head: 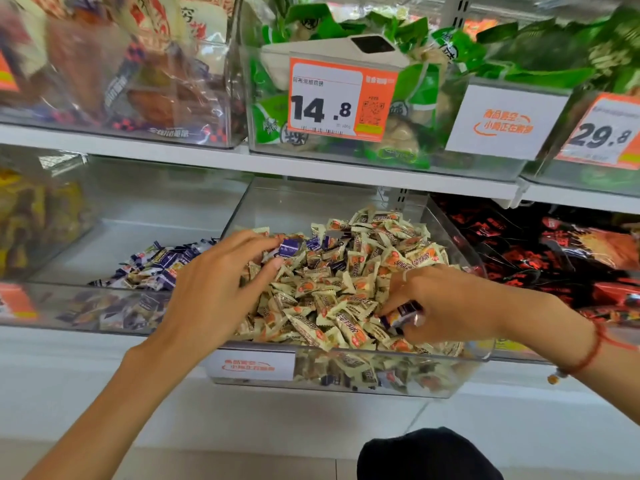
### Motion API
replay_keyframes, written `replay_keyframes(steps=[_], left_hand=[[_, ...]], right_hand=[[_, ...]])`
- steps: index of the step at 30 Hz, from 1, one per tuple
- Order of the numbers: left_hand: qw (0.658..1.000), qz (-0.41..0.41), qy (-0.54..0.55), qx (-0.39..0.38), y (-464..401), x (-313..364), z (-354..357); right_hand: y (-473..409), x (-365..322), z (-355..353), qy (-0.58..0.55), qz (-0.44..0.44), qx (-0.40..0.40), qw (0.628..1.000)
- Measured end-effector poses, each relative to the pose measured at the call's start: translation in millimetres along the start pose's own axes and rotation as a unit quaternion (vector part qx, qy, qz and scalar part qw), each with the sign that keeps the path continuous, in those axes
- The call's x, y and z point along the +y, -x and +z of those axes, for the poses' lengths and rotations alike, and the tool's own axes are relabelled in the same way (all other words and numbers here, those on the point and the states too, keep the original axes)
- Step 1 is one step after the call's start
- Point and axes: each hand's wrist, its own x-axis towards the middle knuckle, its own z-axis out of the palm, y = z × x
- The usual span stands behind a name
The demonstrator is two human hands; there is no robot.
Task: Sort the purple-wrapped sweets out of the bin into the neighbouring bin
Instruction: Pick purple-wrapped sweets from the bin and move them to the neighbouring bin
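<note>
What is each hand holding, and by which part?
Right hand: a purple sweet, pinched around its middle. Left hand: another purple sweet, pinched at its left end.

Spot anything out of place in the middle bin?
Yes. A few purple sweets sit among the cream sweets at the back of the middle bin. The left hand pinches one; the right hand holds another.

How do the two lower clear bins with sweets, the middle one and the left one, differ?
The middle bin holds a high heap, mostly cream wrappers; the left bin holds a small, low pile of purple-wrapped sweets. Both hands work in the middle bin, none in the left bin. Both are clear plastic.
</note>
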Motion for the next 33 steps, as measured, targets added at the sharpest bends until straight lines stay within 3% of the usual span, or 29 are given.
replay_keyframes(steps=[4,9,12,14,16,19,23,27,30,33], left_hand=[[1.000,0.001,-0.002,0.024,6.1,-4.0,-5.2],[0.999,-0.014,0.011,0.035,12.5,-6.5,-4.6],[1.000,-0.007,0.024,0.018,18.4,-2.9,2.5],[1.000,0.003,0.024,0.005,20.9,-0.6,8.7],[1.000,0.010,0.024,-0.005,22.5,0.5,13.2],[1.000,0.007,0.025,-0.006,24.4,-0.1,15.5],[0.999,0.003,0.029,0.012,24.4,-1.4,11.4],[0.998,-0.002,0.024,0.059,21.0,-2.7,-2.6],[0.992,-0.037,0.030,0.119,16.8,-11.1,-19.1],[0.978,-0.100,0.056,0.176,13.1,-25.9,-34.6]], right_hand=[[2.8,2.1,13.2,-0.012,0.001,0.072,0.997],[20.3,11.7,9.5,-0.261,0.079,0.178,0.945],[33.3,6.7,8.0,-0.304,0.098,0.109,0.941],[36.5,-4.6,12.5,-0.243,0.113,0.011,0.963],[32.8,-16.0,18.1,-0.122,0.151,-0.028,0.981],[23.3,-22.1,20.7,-0.030,0.190,0.035,0.981],[14.5,-19.2,23.0,-0.006,0.160,0.055,0.986],[15.5,-12.5,33.3,-0.112,0.151,0.105,0.977],[13.3,-16.3,34.3,-0.198,0.176,0.173,0.948],[-8.5,-44.2,15.5,-0.271,0.133,0.260,0.917]])
